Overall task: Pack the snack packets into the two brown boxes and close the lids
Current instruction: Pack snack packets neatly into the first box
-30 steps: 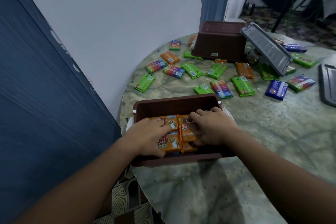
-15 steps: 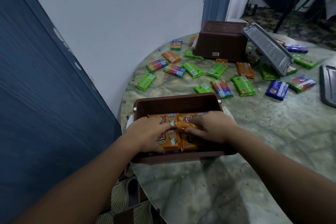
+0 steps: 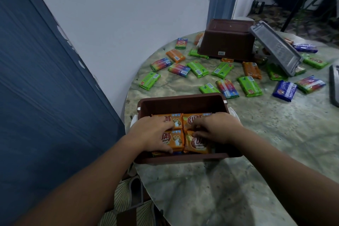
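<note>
The near brown box [image 3: 183, 100] stands open at the table's near-left edge, with several orange snack packets [image 3: 197, 146] lying side by side inside. My left hand [image 3: 152, 134] lies over the left packets, with fingers on top and thumb hooked round the near edge of the front-left one. My right hand [image 3: 219, 128] curls its fingertips onto the right-hand packets where two of them meet. The second brown box [image 3: 227, 42] sits upside down at the far side, with a grey lid [image 3: 275, 49] leaning on it.
Several green, rainbow, orange and blue packets [image 3: 249, 86] lie scattered on the marble table [image 3: 275, 143] between the boxes. Another grey lid [image 3: 334, 82] lies at the right edge. A blue panel and white wall stand close on the left.
The orange packets have been shifted into neater rows inside the near box. My right hand's fingers have curled down onto the seam between the right packets, and my left hand has moved little.
</note>
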`<action>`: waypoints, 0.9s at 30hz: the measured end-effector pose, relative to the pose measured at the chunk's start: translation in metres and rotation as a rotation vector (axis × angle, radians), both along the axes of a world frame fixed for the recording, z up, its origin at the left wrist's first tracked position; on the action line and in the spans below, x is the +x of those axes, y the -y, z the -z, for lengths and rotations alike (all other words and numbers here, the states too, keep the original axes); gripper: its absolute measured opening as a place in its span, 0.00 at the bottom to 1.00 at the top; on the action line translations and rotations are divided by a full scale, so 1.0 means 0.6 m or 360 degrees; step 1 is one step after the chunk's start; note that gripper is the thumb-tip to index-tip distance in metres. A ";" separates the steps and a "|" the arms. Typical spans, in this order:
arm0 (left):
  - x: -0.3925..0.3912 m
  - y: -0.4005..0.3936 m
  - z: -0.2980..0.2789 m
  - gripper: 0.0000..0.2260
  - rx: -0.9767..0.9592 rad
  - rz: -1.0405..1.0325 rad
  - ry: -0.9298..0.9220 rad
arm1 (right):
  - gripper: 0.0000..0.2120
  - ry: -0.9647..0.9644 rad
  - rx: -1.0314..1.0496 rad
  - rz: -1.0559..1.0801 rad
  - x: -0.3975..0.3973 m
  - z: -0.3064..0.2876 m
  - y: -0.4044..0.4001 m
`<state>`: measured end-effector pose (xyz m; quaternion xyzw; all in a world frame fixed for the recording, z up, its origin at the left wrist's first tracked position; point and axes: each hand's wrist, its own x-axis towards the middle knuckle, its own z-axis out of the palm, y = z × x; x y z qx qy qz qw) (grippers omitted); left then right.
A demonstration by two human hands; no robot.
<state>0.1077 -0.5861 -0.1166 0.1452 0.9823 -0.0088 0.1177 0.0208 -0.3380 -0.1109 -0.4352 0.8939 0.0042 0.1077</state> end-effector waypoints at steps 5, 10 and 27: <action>-0.002 0.001 0.005 0.36 -0.0052 0.0054 0.0013 | 0.20 -0.0026 -0.0065 -0.0081 0.003 0.000 -0.001; -0.001 -0.001 0.004 0.35 -0.0071 0.0053 0.0010 | 0.42 -0.0003 0.0168 -0.0155 0.014 -0.006 0.002; 0.014 -0.009 -0.002 0.36 0.0084 -0.0187 -0.0578 | 0.29 -0.0029 -0.0360 0.0035 0.009 -0.006 0.002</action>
